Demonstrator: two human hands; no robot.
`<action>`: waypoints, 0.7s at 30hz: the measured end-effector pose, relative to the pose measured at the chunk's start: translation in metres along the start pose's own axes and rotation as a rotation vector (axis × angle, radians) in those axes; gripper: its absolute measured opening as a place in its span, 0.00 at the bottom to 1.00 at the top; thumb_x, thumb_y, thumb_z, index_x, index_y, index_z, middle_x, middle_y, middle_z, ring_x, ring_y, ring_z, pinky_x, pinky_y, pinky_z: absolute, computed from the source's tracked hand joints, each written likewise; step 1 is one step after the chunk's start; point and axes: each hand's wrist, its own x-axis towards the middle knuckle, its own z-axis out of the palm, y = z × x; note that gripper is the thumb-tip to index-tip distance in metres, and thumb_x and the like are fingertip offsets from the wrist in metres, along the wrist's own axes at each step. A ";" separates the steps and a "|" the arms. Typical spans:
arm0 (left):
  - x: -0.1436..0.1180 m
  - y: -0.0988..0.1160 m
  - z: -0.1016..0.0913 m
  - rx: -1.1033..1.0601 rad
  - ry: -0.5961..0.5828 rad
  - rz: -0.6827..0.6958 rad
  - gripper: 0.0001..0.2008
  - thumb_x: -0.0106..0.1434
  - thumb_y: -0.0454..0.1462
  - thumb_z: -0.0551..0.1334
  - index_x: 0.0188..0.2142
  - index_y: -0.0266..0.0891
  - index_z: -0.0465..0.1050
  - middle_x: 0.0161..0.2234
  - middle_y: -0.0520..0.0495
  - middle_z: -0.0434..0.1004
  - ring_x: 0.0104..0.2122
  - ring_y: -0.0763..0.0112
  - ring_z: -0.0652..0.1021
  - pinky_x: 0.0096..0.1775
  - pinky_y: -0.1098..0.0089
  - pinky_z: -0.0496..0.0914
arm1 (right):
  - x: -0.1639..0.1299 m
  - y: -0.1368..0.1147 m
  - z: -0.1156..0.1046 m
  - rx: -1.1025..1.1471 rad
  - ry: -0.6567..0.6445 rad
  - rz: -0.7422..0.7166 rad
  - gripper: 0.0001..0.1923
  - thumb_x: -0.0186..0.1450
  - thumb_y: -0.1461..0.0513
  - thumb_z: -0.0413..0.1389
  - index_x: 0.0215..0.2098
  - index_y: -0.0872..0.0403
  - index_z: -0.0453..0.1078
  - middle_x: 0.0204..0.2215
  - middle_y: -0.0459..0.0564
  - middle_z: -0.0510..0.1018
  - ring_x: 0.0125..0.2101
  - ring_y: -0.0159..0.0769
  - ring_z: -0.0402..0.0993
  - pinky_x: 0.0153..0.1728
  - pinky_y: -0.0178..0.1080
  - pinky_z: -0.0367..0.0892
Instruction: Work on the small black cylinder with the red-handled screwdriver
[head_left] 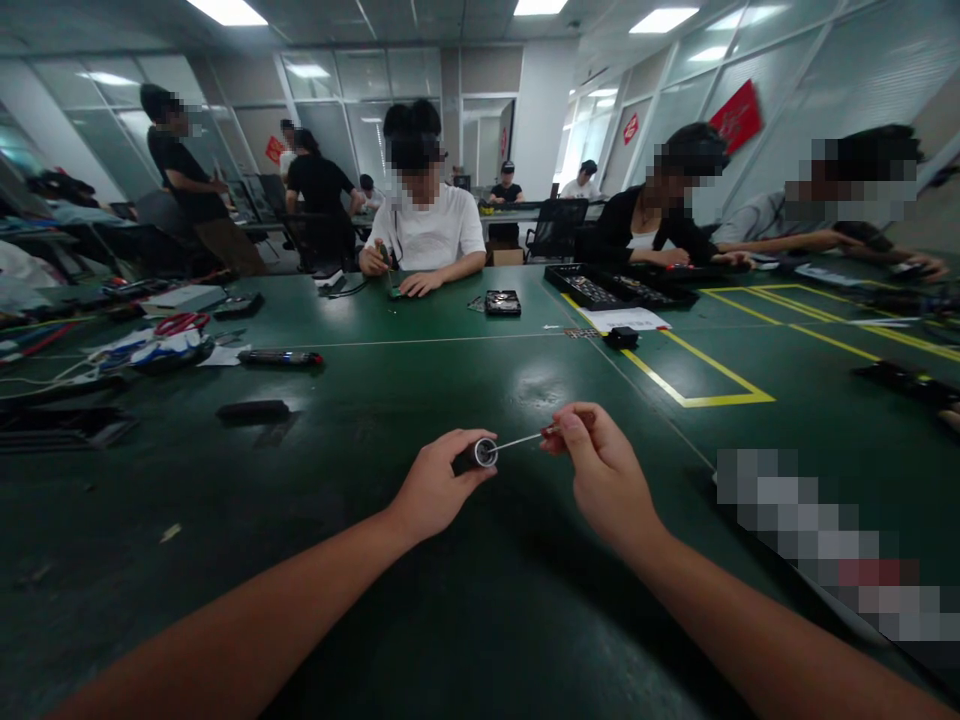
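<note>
Between the thumb and fingers of my left hand (439, 488) is a short dark cylinder with a silver rim (486, 453). Its round open end faces me, and some detail inside is too small to make out. My right hand (604, 465) pinches the far end of a thin light metal rod (517, 441). The rod slants down to the left, with its tip at the mouth of the cylinder; how deep it reaches I cannot tell. Something reddish (551, 432) shows at the fingertips of my right hand. Both hands are above the green tabletop (375, 620).
A black bar (253, 411) and a dark pen-like tool (280, 359) lie at left, near cables and blue-white items (169, 350). Ahead are a hard drive (502, 302), a small black block (621, 338) and parts trays (619, 288). A co-worker (431, 225) sits opposite.
</note>
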 end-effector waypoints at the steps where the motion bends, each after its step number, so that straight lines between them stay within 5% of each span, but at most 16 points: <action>1: 0.000 0.000 0.000 0.001 -0.003 0.000 0.19 0.61 0.28 0.68 0.51 0.42 0.76 0.48 0.49 0.79 0.49 0.65 0.77 0.54 0.62 0.68 | -0.001 -0.001 0.000 -0.023 -0.017 -0.018 0.13 0.71 0.50 0.53 0.38 0.50 0.69 0.30 0.47 0.76 0.31 0.38 0.74 0.36 0.42 0.69; 21: 0.001 -0.006 -0.001 0.005 0.005 -0.004 0.20 0.62 0.30 0.68 0.53 0.44 0.75 0.49 0.49 0.78 0.50 0.64 0.77 0.55 0.61 0.68 | -0.003 -0.001 -0.003 -0.161 -0.074 -0.110 0.10 0.73 0.53 0.50 0.41 0.50 0.68 0.31 0.48 0.76 0.33 0.39 0.75 0.37 0.43 0.68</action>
